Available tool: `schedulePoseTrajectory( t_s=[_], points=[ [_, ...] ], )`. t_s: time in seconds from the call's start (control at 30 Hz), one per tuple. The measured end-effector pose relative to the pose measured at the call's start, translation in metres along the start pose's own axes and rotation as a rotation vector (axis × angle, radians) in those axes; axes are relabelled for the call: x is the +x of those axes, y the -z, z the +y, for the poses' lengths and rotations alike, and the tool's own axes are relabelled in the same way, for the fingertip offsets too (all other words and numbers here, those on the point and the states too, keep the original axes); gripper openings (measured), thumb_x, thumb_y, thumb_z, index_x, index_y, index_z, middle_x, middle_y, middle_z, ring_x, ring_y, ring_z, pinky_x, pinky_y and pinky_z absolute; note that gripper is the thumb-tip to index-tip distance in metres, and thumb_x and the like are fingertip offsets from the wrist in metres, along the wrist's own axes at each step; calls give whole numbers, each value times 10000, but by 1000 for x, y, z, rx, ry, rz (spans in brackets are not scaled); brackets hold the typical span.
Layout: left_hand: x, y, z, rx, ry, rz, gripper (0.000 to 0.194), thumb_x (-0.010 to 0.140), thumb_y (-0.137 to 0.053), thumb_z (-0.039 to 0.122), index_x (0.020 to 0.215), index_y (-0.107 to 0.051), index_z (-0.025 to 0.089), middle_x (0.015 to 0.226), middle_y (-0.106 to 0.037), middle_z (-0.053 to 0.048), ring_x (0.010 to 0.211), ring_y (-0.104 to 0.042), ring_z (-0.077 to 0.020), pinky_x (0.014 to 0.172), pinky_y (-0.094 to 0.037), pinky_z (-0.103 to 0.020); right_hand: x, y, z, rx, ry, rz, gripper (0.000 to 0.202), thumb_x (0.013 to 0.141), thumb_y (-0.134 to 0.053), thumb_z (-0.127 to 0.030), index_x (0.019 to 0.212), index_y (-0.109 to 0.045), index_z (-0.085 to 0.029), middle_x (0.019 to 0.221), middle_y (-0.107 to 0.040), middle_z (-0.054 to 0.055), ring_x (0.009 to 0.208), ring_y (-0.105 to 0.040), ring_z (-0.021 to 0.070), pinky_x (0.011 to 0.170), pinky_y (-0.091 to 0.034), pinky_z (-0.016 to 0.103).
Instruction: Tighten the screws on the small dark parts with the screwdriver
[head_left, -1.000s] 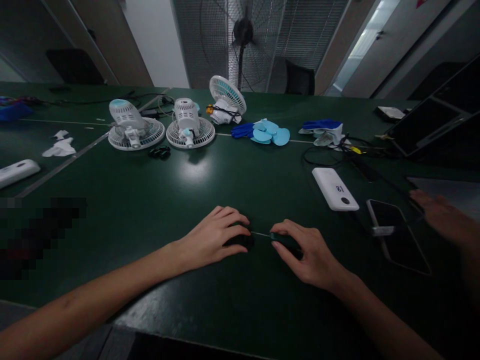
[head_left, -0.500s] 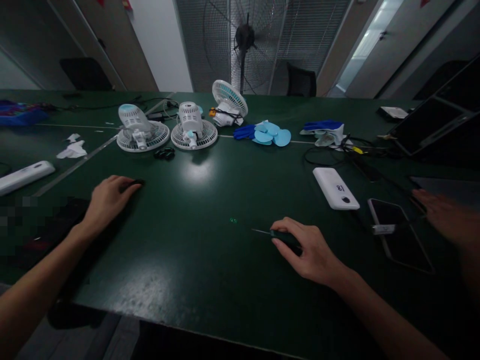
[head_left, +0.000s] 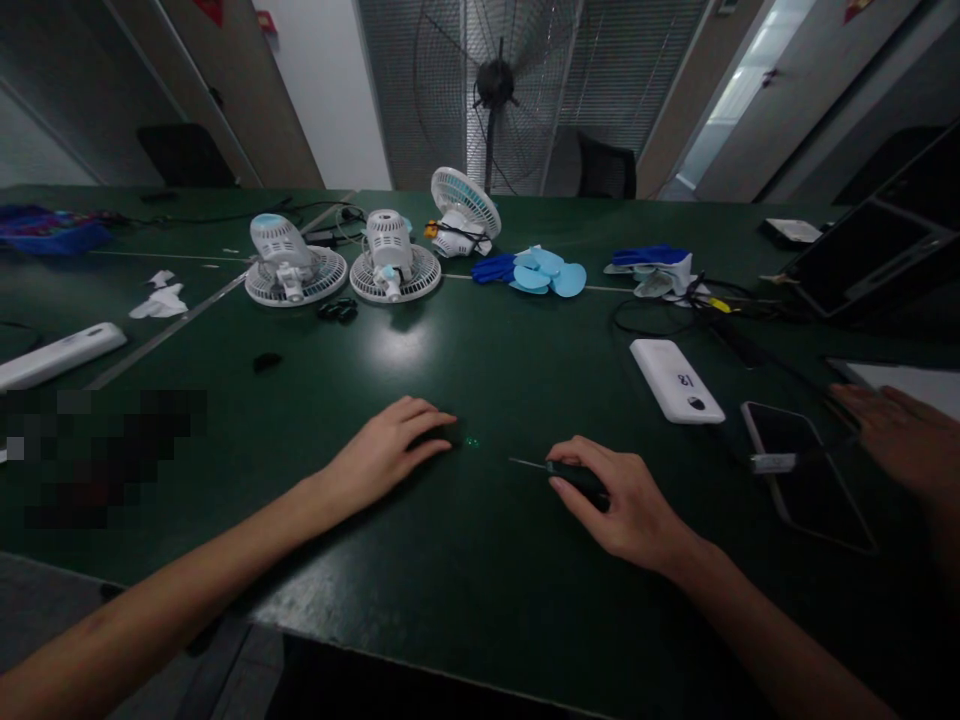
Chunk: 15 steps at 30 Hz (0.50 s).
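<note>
My right hand (head_left: 615, 495) is closed around the dark handle of a screwdriver (head_left: 577, 482), whose thin shaft points left over the green table. My left hand (head_left: 394, 445) rests low over the tabletop, thumb and fingers apart, with nothing visible between them. Just beyond its fingertips lie some tiny shiny green specks (head_left: 472, 442), too small to name. A small dark piece (head_left: 267, 361) lies farther left on the table.
Two white fan heads (head_left: 296, 275) (head_left: 395, 275) lie grille-down at the back, beside a tilted fan (head_left: 465, 210). Light-blue fan blades (head_left: 547, 272) and gloves (head_left: 652, 268) are there too. At right are a white power bank (head_left: 676, 380), a phone (head_left: 810, 480) and another person's hand (head_left: 904, 435).
My left hand has let go of the small dark piece at the left and moved right, near the green specks. My right hand still holds the screwdriver in about the same place.
</note>
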<state>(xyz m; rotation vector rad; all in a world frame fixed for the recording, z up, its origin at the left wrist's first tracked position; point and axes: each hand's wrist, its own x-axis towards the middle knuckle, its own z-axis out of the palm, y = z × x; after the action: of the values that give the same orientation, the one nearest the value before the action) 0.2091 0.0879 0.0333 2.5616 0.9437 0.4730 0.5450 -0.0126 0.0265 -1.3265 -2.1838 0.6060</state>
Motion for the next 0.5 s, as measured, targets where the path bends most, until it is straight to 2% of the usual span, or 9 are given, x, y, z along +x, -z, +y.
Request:
schedulePoseTrajectory(
  t_s=[0.07, 0.13, 0.23, 0.37, 0.43, 0.5],
  points=[
    [17, -19, 14, -49, -61, -12, 331, 1032, -551, 378, 1278, -681, 199, 1191, -626, -102, 1085, -572, -221, 940, -500, -373, 0, 0, 0, -2, -5, -1, 191, 999, -557, -301, 1166, -588, -214, 993, -681, 45, 842, -671, 185, 730, -527, 330],
    [26, -27, 16, -68, -95, -12, 276, 1036, -548, 341, 1169, -728, 179, 1123, -635, -99, 1036, -578, -210, 901, -506, -352, 0, 0, 1, 1, 1, 2, 191, 997, -558, -291, 1170, -588, -215, 1000, -682, 47, 850, -672, 187, 742, -528, 333],
    [30, -26, 16, -28, -146, -26, 300, 1069, -461, 278, 1090, -732, 151, 1066, -647, -104, 995, -586, -199, 888, -511, -344, 0, 0, 0, -4, 17, 21, 185, 985, -564, -275, 1158, -592, -215, 996, -686, 48, 864, -678, 193, 749, -526, 337],
    [27, -20, 13, 160, -219, -27, 324, 1085, -394, 266, 1112, -680, 116, 1105, -660, -131, 1019, -601, -220, 941, -502, -395, 0, 0, 0, -3, 19, 27, 190, 989, -563, -280, 1163, -593, -210, 987, -690, 49, 853, -678, 190, 741, -528, 335],
    [21, -10, 2, 202, -140, -1, 308, 1080, -402, 289, 1138, -654, 122, 1098, -672, -124, 996, -625, -216, 933, -504, -385, -1, 0, 1, 10, 12, 21, 194, 998, -560, -292, 1171, -594, -210, 984, -692, 46, 842, -676, 186, 741, -532, 335],
    [10, 8, -18, 178, 39, 46, 289, 1065, -442, 327, 1168, -636, 140, 1063, -690, -97, 931, -652, -200, 879, -518, -341, -2, -1, 2, 15, 6, 11, 192, 999, -564, -293, 1171, -594, -213, 983, -692, 44, 847, -676, 188, 754, -535, 341]
  ],
)
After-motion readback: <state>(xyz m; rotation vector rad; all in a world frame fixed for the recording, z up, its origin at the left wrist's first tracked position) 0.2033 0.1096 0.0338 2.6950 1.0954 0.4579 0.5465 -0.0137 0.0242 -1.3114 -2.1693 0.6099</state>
